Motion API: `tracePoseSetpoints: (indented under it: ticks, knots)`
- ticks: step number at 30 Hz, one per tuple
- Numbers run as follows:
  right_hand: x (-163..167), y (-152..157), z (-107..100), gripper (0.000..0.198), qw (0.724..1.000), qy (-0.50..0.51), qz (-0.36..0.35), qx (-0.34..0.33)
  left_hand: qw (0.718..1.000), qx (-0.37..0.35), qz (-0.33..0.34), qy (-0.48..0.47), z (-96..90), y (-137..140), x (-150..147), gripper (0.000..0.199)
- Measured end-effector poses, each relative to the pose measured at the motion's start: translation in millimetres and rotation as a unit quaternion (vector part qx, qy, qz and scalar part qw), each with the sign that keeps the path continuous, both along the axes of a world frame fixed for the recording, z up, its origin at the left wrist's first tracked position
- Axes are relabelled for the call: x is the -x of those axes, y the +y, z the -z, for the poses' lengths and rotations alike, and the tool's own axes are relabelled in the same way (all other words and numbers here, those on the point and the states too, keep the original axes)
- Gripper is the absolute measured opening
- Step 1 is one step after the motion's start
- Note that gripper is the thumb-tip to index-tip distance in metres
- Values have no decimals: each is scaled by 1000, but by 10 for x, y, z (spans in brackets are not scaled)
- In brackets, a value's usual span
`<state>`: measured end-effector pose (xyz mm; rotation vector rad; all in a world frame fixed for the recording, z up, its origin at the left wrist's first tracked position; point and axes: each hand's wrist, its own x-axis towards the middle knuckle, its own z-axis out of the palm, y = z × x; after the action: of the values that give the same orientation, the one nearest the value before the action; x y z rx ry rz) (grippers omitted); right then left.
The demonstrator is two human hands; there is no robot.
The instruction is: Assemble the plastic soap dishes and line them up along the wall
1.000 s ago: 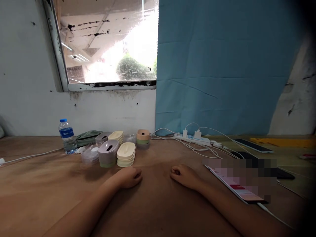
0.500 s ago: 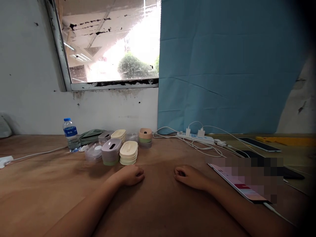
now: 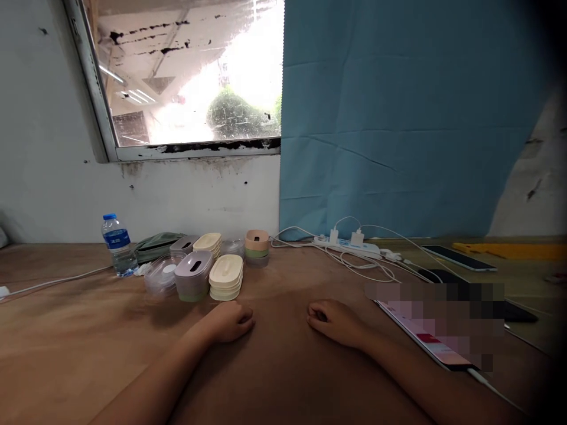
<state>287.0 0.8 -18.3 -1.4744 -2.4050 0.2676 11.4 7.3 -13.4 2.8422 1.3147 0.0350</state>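
Left hand (image 3: 230, 321) and right hand (image 3: 336, 321) rest on the bench (image 3: 283, 372), fingers (image 3: 317, 325) curled loosely inward, the left near the cream stack (image 3: 226, 277)

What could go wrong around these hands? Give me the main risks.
First, the left hand lies close to the cream container stack, so a forward nudge might topple it. Second, white cables loop loosely beyond the right hand; reaching there could snag one and tug the power strip. Third, the tablet lies to the right of that hand, so an outward sweep might bump it.
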Motion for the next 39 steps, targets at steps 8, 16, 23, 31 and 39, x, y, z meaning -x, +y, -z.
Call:
tracePoseSetpoints:
  ticks: [8, 16, 23, 31, 39]
  knots:
    - [-14, 15, 22, 20, 1000, 3, 1, 4, 999, -12, -26, -18, 34, -32, -13, 31]
    - [-67, -3, -23, 20, 999, 13, -38, 17, 998, -30, -54, -17, 54, -74, -67, 30]
    - [-122, 66, -16, 20, 997, 18, -67, 18, 999, -44, -16, 5, 43, -58, -36, 27]
    - [-110, 14, -18, 20, 997, 36, -67, 17, 989, -120, 91, 0, -111, -90, -4, 17]
    - [-117, 9, -45, 20, 995, 41, -80, 36, 919, -271, -167, -234, -105, 65, 227, 16]
